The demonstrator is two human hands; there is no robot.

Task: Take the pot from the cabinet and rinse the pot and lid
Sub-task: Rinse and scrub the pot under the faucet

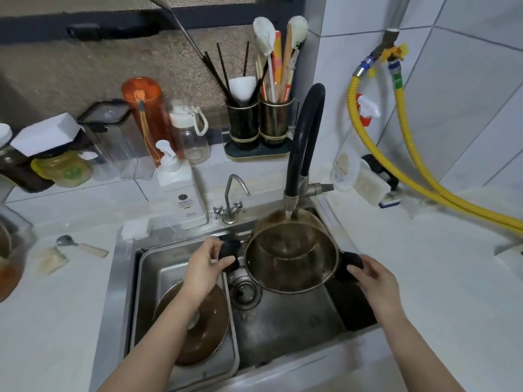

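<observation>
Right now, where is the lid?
In the head view, the lid lies in the steel tray on the sink's left side, under the left forearm, left of the drain.

Nothing reads clearly: the white pump bottle [182, 193] bears a round dark logo and small print, too blurred.

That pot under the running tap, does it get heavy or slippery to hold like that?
Probably heavier by the moment: the pot is tilted under the faucet and catching water. Its metal is likely slick when wet, but the left hand and right hand grip black side handles, which should steady it.
</observation>
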